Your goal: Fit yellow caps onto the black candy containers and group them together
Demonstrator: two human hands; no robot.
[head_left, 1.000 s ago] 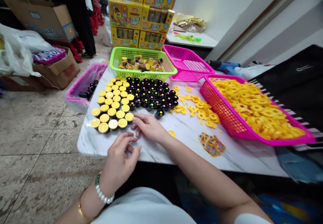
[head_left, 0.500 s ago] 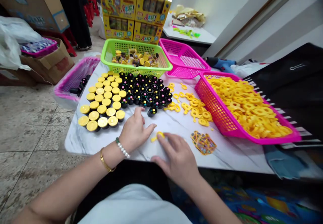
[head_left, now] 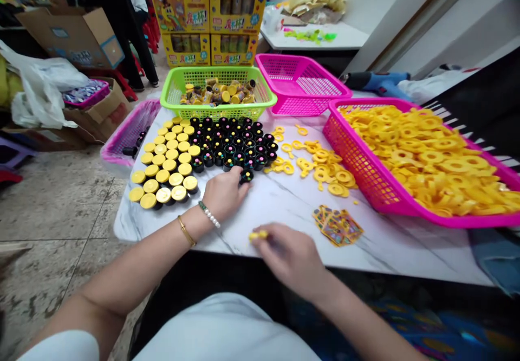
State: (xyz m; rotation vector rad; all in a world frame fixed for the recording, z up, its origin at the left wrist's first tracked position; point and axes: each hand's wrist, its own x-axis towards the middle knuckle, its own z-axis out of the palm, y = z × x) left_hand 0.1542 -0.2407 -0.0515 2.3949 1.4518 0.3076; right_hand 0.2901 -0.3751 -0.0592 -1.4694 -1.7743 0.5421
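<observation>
My left hand (head_left: 225,192), wearing a pearl bracelet and a gold bangle, has thumb and finger closed on the left side of a small black cup (head_left: 246,176) with a yellow dot inside. That cup stands just in front of a cluster of similar black cups (head_left: 227,143) holding coloured bits. Close to the table's front edge, my right hand (head_left: 290,255) pinches a small yellow plastic ring piece (head_left: 258,235) between thumb and fingers. Loose yellow ring pieces (head_left: 325,168) lie to the right, behind a small pile of printed cards (head_left: 338,225).
Yellow-capped black cups (head_left: 163,175) stand in rows at left. A pink basket (head_left: 365,179) is heaped with yellow rings. Behind are a green basket (head_left: 219,113) of filled cups, another pink basket (head_left: 300,103) and stacked yellow boxes (head_left: 238,8). A person's dark-trousered legs (head_left: 134,36) show at back left.
My left hand has moved forward and right and closed on the front black cup. My right hand has picked the yellow ring piece up off the table. The view has shifted slightly.
</observation>
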